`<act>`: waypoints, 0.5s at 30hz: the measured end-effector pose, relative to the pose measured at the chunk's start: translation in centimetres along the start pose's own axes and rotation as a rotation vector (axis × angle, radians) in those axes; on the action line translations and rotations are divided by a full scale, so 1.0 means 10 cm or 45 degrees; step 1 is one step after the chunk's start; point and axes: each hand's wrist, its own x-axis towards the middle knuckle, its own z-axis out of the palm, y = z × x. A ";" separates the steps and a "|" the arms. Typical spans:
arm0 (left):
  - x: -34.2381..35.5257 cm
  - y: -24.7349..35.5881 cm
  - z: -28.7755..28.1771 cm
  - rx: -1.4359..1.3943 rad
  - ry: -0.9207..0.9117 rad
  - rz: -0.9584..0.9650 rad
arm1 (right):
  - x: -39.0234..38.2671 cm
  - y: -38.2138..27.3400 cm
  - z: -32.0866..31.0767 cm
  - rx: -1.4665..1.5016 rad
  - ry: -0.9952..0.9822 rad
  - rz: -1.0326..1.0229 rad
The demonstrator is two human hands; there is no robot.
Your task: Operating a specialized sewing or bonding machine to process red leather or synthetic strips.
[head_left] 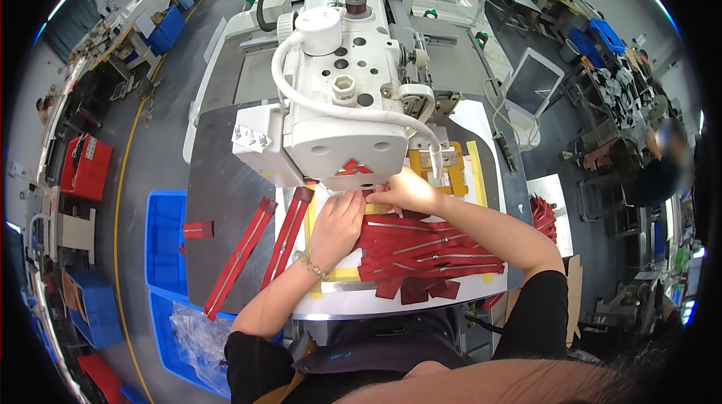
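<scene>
My left hand bends its fingers down at the front of the sewing machine head. My right hand reaches across from the right, its thumb and fingers pinched together beside the left fingertips. A bit of dark red shows between the two hands, seemingly part of a red zipper; the fingertips hide most of it. Just below the hands lies a pile of red zippers with pale teeth. Two more stand apart to the left: a near zipper and a farther zipper.
A short red zipper piece lies at the table's left edge. Blue bins stand beyond it, one with clear plastic. A yellow clamp frame sits right of the machine head. More red zippers and a tilted screen are at the right.
</scene>
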 end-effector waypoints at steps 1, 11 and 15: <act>-0.01 -0.01 0.00 -0.030 -0.001 -0.006 | -0.03 0.00 -0.04 -0.165 -0.041 -0.046; -0.04 -0.12 -0.11 -0.187 -0.031 -0.006 | -0.23 0.36 -0.20 -1.003 0.112 -1.147; -0.06 -0.17 -0.13 -0.283 -0.018 -0.021 | -0.20 0.41 -0.22 -0.927 0.060 -1.130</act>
